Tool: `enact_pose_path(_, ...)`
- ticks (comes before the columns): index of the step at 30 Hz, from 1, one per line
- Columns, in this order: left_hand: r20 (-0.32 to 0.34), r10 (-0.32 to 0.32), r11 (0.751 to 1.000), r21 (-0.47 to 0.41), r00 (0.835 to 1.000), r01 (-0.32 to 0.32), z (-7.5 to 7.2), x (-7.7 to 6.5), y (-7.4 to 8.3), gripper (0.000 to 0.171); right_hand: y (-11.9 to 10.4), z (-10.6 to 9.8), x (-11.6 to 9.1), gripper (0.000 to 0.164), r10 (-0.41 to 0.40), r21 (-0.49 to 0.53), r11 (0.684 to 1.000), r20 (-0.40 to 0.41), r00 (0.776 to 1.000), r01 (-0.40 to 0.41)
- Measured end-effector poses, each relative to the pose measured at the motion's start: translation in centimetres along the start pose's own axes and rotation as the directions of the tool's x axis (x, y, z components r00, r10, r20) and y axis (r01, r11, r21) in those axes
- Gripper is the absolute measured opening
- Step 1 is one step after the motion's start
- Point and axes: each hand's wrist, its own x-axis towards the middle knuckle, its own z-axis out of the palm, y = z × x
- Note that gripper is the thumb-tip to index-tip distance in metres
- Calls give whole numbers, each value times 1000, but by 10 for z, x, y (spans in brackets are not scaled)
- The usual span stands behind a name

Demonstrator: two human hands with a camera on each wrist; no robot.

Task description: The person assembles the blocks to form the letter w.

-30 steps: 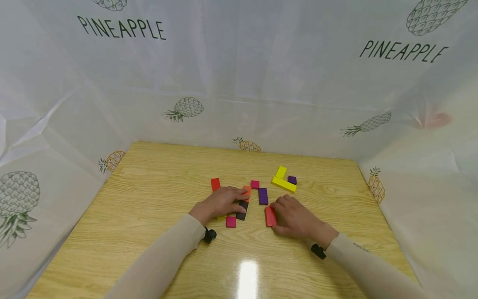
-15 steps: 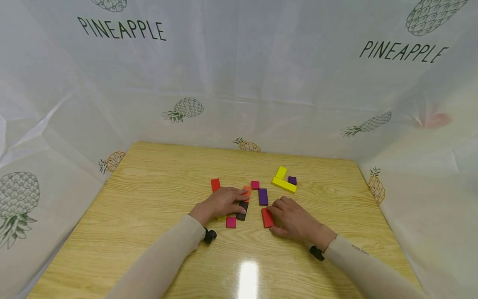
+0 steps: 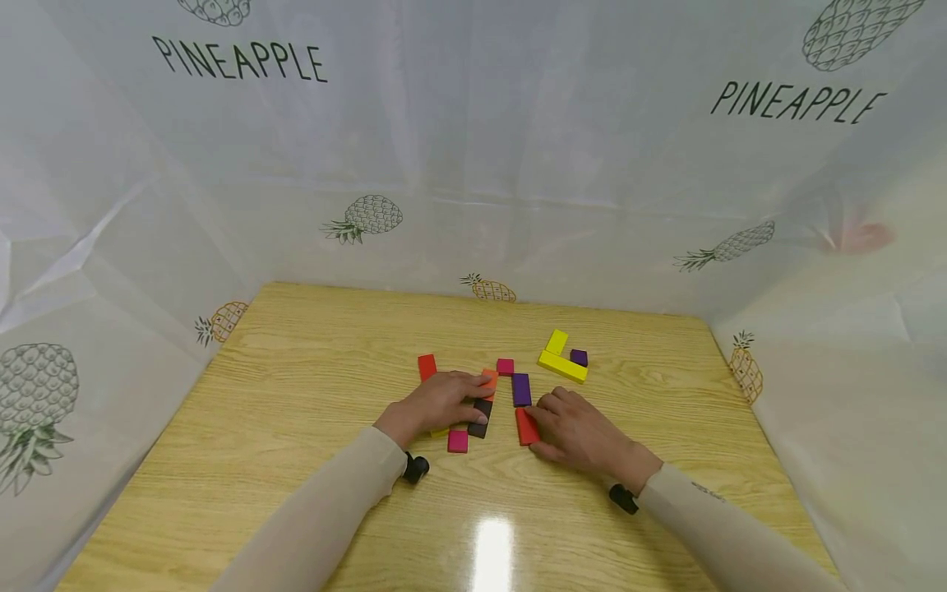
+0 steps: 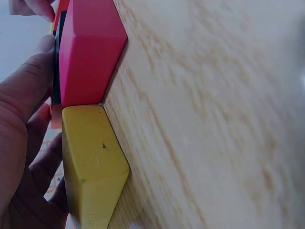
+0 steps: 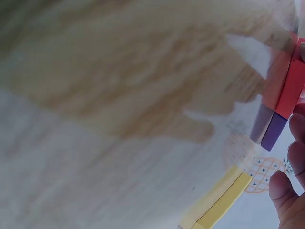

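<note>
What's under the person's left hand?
Around the left hand peek a red block, yellow block, orange block and black block. From above, the palm covers whatever lies directly beneath.

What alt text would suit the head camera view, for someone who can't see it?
A person's right hand pinches a red block close to a purple block on a wooden table, while the left hand touches an orange block and a black block. Farther back, two yellow blocks form an L beside a small purple block, before a pineapple-print sheet.
</note>
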Motion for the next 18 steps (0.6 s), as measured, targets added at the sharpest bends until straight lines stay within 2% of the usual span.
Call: enact_pose_path(18,13,-14,1000,-4,1000,14,-1,-1,2,63,1,2,3,52,-14,-6,1000,-39,999,14)
